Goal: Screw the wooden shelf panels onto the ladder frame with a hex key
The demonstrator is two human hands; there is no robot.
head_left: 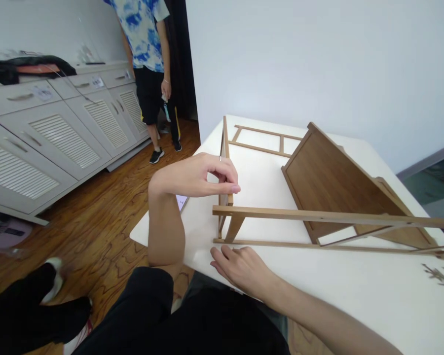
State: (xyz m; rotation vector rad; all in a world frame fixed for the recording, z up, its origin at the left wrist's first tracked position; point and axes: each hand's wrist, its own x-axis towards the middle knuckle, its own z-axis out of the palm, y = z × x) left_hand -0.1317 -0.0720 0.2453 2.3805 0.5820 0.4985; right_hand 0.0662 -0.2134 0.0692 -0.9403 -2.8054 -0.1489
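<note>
Wooden frame is seen from the head view on the table, at four o'clock from the nearly pinched left hand and two o'clock from the loosely curled right hand, whose holds cannot be told.

1. Overall light: bright, soft and even; source cannot be told.
2. Wall: pale, with a cool bluish cast; surface nearly featureless.
3. Table: near white, little texture; faint, soft-edged shading under the right hand.
4. Wooden panel: darker than the table, grain softened.
5. Doorway: almost black, detail lost.
6. Dark sleeve: deep black, few folds readable.
7. Phone: screen faintly lilac, mostly hidden.
8. Cabinets: slanted by wide-angle distortion; labels illegible.
9. Small pieces, right edge: soft, individual shapes hard to make out.
</note>
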